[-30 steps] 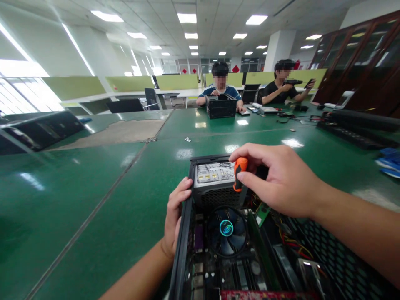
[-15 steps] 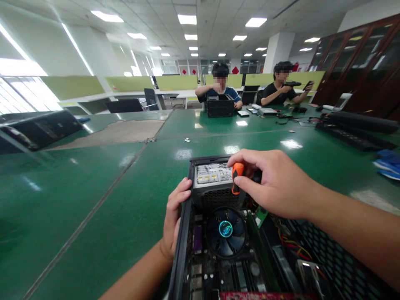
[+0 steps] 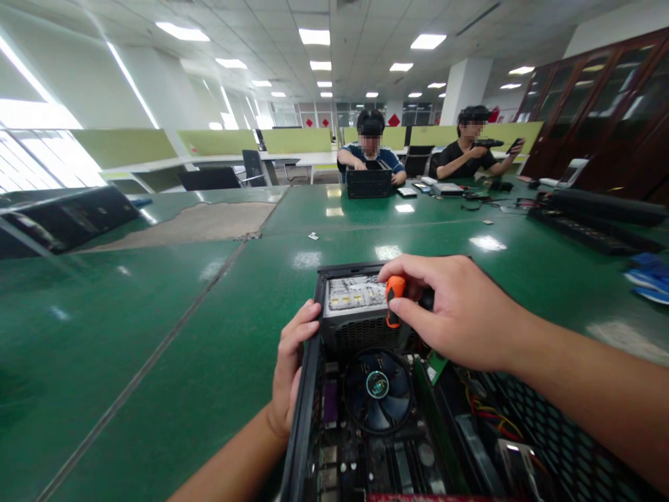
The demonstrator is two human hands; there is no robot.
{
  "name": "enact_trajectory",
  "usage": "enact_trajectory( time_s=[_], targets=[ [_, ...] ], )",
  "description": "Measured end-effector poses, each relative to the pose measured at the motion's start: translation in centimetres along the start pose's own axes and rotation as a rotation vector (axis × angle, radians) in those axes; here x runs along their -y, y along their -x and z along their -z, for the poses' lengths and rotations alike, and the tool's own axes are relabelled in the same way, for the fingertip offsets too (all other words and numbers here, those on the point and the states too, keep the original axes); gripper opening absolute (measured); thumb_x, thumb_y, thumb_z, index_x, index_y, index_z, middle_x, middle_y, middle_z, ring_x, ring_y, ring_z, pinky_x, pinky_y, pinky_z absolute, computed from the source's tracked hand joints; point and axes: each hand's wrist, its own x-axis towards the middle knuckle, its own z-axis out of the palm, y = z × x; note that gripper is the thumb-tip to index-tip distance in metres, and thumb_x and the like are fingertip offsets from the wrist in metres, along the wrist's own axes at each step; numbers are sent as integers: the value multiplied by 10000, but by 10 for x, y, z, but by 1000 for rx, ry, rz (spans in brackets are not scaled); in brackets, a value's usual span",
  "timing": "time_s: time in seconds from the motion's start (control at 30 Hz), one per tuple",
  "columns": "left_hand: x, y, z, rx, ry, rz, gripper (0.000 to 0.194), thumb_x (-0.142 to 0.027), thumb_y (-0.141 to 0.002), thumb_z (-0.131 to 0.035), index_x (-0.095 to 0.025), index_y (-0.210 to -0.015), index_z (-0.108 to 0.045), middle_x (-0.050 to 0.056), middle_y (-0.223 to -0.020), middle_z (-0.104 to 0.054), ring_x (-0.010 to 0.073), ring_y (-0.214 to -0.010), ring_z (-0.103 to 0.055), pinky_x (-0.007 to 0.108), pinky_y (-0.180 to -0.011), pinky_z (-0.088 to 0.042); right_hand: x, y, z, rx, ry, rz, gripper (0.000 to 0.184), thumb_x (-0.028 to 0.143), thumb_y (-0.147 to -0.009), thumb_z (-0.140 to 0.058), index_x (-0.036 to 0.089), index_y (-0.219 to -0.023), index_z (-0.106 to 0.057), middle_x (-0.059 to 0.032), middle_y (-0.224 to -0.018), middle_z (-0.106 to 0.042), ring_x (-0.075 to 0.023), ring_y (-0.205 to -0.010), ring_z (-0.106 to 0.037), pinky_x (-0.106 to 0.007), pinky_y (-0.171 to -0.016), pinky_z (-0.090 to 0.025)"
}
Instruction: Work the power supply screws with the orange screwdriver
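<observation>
An opened black computer case lies in front of me with its inside facing up. My left hand grips the left wall of the case, its fingertips over the edge. Between the thumb and fingers of my right hand is a screwdriver with an orange and black handle, held upright; its shaft and tip are hidden. Beside it sits the power supply with a worn label. Nearer to me are a round cooling fan, a green memory module and coloured cables.
Across the green table, one person works at another black case, and a second person holds a dark tool and a phone. Black cases lie at far left and right. A blue shoe-like item is at the right edge.
My right hand and the screwdriver have shifted very slightly left. My left hand stays on the case wall. The person opposite has lowered a hand from near the face to the other case.
</observation>
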Motion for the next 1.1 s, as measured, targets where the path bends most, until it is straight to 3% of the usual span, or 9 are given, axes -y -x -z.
enact_trajectory(
  time_s=[0.1, 0.23, 0.33, 0.47, 0.63, 0.73, 0.93, 1.1],
  targets=[
    [0, -1, 0, 1, -2, -10, 435, -486, -1308, -704, -358, -1713, -797, 95, -1779, -851, 321, -1749, -775, 525, -1493, -626, 0, -1, -1, 10, -2, -17, 289, 54, -1028, -800, 225, -1228, -918, -10, -985, -925, -219, -822, -803, -353, -818, -578],
    [1, -1, -2, -20, 16, -19, 424, -486, -1303, -729, -353, -1697, -808, 95, -1763, -856, 310, -1748, -775, 475, -1474, -636, -2, -4, -2, -4, 31, -67, 100, 150, -1065, -882, 225, -1129, -898, 5, -892, -862, -208, -753, -731, -355, -759, -522],
    [3, 1, -2, -32, 26, 2, 416, -507, -1296, -748, -357, -1677, -817, 101, -1755, -855, 326, -1727, -788, 499, -1471, -641, -4, -5, -2, -8, 59, -82, 43, 183, -1084, -891, 219, -1087, -914, -7, -887, -854, -209, -747, -702, -365, -755, -505],
    [3, 3, -1, -35, 31, 17, 417, -517, -1292, -753, -358, -1672, -816, 106, -1764, -847, 349, -1733, -784, 547, -1476, -644, -9, -3, -2, -39, 57, -14, 280, 149, -1067, -846, 202, -1300, -993, -77, -1097, -914, -256, -906, -790, -398, -853, -582],
    [2, 3, -1, -13, 28, 13, 431, -484, -1296, -732, -354, -1702, -793, 113, -1786, -838, 349, -1751, -773, 569, -1494, -631, -13, -1, -2, -37, 30, 20, 530, 70, -1063, -717, 156, -1541, -930, -144, -1392, -970, -310, -1132, -877, -455, -1036, -651],
    [2, 4, -2, -17, 28, 13, 434, -493, -1289, -738, -347, -1695, -797, 116, -1781, -840, 351, -1745, -778, 572, -1483, -642, -11, -2, -1, -17, 26, -2, 502, 65, -1076, -693, 178, -1501, -936, -116, -1311, -991, -292, -1036, -875, -445, -981, -654],
    [3, 3, -2, -15, 25, -10, 449, -491, -1292, -738, -346, -1713, -787, 120, -1779, -841, 349, -1759, -769, 555, -1479, -644, -7, -4, -2, -31, 66, 15, 110, 190, -1037, -921, 241, -1132, -944, -37, -1018, -924, -235, -827, -786, -378, -793, -588],
    [3, 3, -2, -6, 31, -4, 446, -458, -1286, -740, -332, -1712, -783, 125, -1791, -832, 338, -1778, -755, 538, -1499, -631, -10, -2, -3, -71, 16, 25, 256, 171, -1044, -850, 230, -1269, -955, -55, -1071, -968, -252, -859, -844, -398, -844, -672]
  ],
)
